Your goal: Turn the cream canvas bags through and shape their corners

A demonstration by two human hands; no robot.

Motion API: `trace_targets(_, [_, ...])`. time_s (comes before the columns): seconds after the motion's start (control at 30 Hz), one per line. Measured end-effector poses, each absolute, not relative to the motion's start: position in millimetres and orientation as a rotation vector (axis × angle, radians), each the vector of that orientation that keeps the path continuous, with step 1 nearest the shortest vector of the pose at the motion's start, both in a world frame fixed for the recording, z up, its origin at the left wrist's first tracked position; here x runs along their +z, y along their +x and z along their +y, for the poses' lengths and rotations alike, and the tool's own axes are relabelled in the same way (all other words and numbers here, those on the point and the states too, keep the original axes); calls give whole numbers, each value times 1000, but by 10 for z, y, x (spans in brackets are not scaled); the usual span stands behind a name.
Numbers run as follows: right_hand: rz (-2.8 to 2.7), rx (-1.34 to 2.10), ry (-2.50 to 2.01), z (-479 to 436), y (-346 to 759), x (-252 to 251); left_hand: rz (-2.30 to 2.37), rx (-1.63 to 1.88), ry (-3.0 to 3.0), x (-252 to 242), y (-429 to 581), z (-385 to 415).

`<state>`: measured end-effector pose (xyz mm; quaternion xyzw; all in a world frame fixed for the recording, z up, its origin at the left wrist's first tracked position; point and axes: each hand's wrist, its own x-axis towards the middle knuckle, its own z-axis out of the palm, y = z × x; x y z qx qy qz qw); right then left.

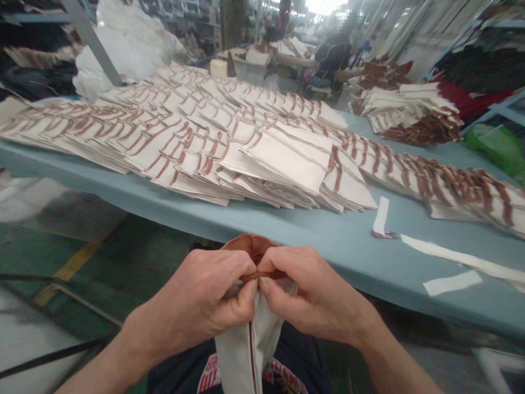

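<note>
Both hands meet low in the head view, in front of the table edge. My left hand [205, 298] and my right hand [305, 293] pinch the top of a cream cloth bag [246, 350] with a brown strap [252, 246] looping up between the knuckles. The bag hangs down over my lap. Thumbs and fingertips of both hands press together on the brown edge.
A light blue table [287, 230] carries long overlapping rows of the same cream bags with brown handles [229, 148]. White paper strips [451, 254] lie at right. More bag piles [410, 109] and a seated person [334, 52] are at the back. Green floor lies to the left.
</note>
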<state>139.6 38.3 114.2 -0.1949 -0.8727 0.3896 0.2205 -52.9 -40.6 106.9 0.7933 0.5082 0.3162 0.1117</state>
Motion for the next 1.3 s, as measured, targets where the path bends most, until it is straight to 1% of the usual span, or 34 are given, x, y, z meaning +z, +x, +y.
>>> trace_targets(0.1, [-2393, 1106, -526, 403, 1430, 1135, 1501, 1022, 2304, 1031, -487, -374])
trace_targets(0.23, [-2410, 1196, -517, 412, 1446, 1123, 1476, 1057, 2316, 976, -456, -334])
trace_targets(0.4, [-2288, 984, -800, 308, 1338, 1027, 1508, 1132, 2385, 905, -433, -304])
trace_targets(0.57, [-2238, 990, -852, 219, 1323, 983, 1461, 1107, 2273, 904, -428, -344])
trace_targets(0.67, [-2181, 1133, -764, 231, 1378, 970, 1362, 1111, 2057, 892, -455, -347])
trace_targets(0.8, [-2029, 1526, -576, 290, 1438, 914, 1135, 1116, 1740, 823, -507, -281])
trace_targets(0.87, [-1989, 1585, -544, 310, 1441, 880, 1077, 1130, 1651, 786, -508, -239])
trace_targets(0.93, [-2001, 1478, -585, 321, 1422, 851, 1098, 1157, 1642, 755, -481, -201])
trace_targets(1.07, [-2072, 974, -696, 344, 1351, 809, 1218, 1274, 1717, 683, -408, -129])
trace_targets(1.13, [-2055, 890, -714, 367, 1321, 789, 1229, 1319, 1724, 641, -392, -84])
trace_targets(1.2, [-1986, 1025, -694, 389, 1304, 766, 1188, 1334, 1713, 607, -385, -34])
trace_targets(1.3, [-1779, 1392, -599, 403, 1297, 730, 1073, 1361, 1694, 595, -369, 43])
